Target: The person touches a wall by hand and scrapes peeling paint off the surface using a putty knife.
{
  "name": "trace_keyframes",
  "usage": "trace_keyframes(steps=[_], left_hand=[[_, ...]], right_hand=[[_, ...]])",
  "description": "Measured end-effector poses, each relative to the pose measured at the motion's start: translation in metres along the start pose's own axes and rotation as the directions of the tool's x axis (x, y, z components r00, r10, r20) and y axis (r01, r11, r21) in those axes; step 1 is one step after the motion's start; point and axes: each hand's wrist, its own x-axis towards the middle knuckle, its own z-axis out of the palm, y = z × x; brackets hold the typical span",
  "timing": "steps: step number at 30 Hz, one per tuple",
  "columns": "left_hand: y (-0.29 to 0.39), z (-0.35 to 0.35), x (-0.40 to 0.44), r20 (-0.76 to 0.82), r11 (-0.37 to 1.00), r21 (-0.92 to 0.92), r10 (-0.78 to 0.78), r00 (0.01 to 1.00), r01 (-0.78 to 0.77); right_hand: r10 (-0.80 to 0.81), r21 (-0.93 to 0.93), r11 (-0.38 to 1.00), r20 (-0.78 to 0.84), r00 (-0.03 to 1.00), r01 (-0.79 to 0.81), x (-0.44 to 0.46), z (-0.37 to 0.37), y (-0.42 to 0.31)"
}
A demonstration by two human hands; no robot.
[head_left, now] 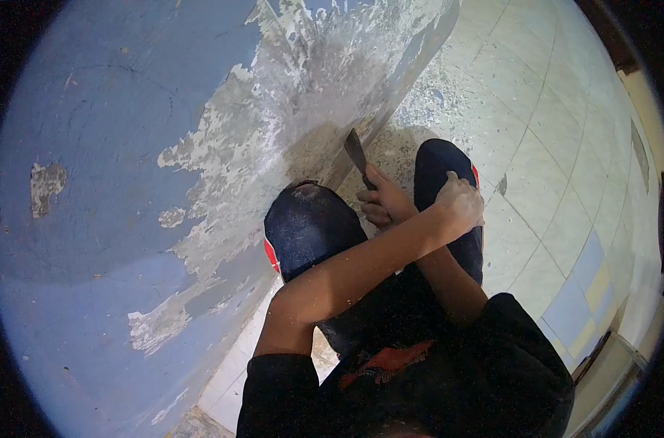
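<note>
A scraper [355,150] with a dark, flat blade is held in my right hand [387,200], its fingers wrapped round the handle. The blade points up and is close to the base of the peeling wall [302,95]. My left arm crosses over my right forearm. At my right knee [440,164] rests my left hand [460,201], dusty and closed, with nothing visible in it. My left knee [313,219] is bent beside the wall.
Blue paint [113,139] covers the wall's left part, with bare grey patches. Pale floor tiles [536,190] spread to the right, dusty and speckled with flakes near the wall. Blue and yellow tiles [576,292] lie at the lower right, near a doorway-like edge.
</note>
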Motion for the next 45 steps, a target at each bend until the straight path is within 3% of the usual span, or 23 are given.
trace_keyframes(steps=[2, 4, 6, 11, 15, 17, 21, 23, 24, 29, 33, 36, 38, 41, 42, 44, 45], left_hand=[[-0.001, 0.005, 0.002, 0.004, 0.999, 0.026, -0.027, 1.0, 0.027], [0.0, 0.009, -0.002, 0.053, 0.997, -0.07, -0.007, 0.999, 0.011], [0.001, 0.006, -0.003, 0.035, 1.0, -0.023, 0.006, 0.999, -0.006], [-0.004, 0.007, 0.004, 0.004, 1.0, -0.026, 0.004, 1.0, -0.004], [-0.005, 0.006, 0.004, 0.012, 1.0, -0.012, 0.01, 1.0, -0.01], [-0.004, 0.007, 0.008, 0.079, 1.0, -0.014, -0.006, 0.997, 0.007], [-0.006, 0.012, 0.002, 0.015, 1.0, 0.018, -0.015, 1.0, 0.015], [-0.005, 0.009, 0.001, 0.067, 0.999, -0.024, -0.024, 0.997, 0.026], [-0.005, 0.006, 0.002, 0.062, 1.0, -0.019, -0.02, 0.998, 0.021], [-0.006, 0.004, 0.002, 0.015, 1.0, -0.019, -0.018, 1.0, 0.018], [-0.003, -0.004, 0.001, 0.075, 0.999, -0.044, -0.019, 0.997, 0.023], [-0.007, -0.003, 0.0, 0.095, 0.999, -0.041, -0.009, 0.995, 0.013], [-0.006, -0.001, -0.002, 0.01, 0.999, -0.042, -0.028, 1.0, 0.028], [-0.006, -0.011, 0.003, 0.056, 0.999, -0.042, -0.024, 0.998, 0.026], [-0.006, -0.012, 0.003, 0.053, 0.999, -0.037, -0.026, 0.998, 0.028], [-0.007, -0.005, 0.008, 0.042, 0.999, -0.036, -0.008, 0.999, 0.01], [-0.009, -0.003, 0.01, 0.01, 1.0, -0.005, -0.008, 1.0, 0.008]], right_hand=[[-0.04, -0.096, 0.995, -0.089, 0.995, 0.031, -0.014, 0.002, -0.003], [-0.035, -0.061, 0.998, -0.052, 0.998, 0.032, 0.004, -0.002, -0.001], [-0.041, -0.03, 0.999, -0.023, 0.999, 0.04, 0.011, -0.008, 0.005], [-0.132, -0.234, 0.966, -0.102, 0.986, 0.105, -0.001, -0.001, 0.008], [-0.041, -0.192, 0.981, -0.136, 0.99, 0.014, 0.014, 0.002, 0.01], [-0.165, -0.326, 0.937, -0.092, 0.982, 0.127, 0.015, 0.003, 0.015], [-0.18, -0.262, 0.953, -0.072, 0.981, 0.155, -0.004, 0.011, 0.012], [-0.083, -0.18, 0.983, -0.22, 0.972, 0.043, 0.023, 0.006, 0.015], [-0.092, -0.182, 0.982, -0.219, 0.971, 0.052, 0.03, 0.002, 0.019], [-0.34, -0.372, 0.88, -0.062, 0.938, 0.294, 0.016, -0.005, 0.032], [-0.259, -0.375, 0.907, -0.135, 0.956, 0.192, 0.047, -0.01, 0.028], [-0.248, -0.165, 0.963, -0.214, 0.945, 0.215, 0.05, -0.004, 0.026], [-0.352, -0.481, 0.837, -0.103, 0.93, 0.263, 0.048, -0.021, 0.045], [-0.497, -0.594, 0.738, -0.158, 0.853, 0.32, 0.091, -0.037, 0.052], [-0.497, -0.589, 0.743, -0.166, 0.852, 0.318, 0.094, -0.042, 0.046], [-0.284, -0.208, 0.949, -0.233, 0.93, 0.237, 0.068, -0.023, 0.008], [-0.294, -0.24, 0.938, -0.162, 0.942, 0.251, 0.051, -0.019, 0.003]])
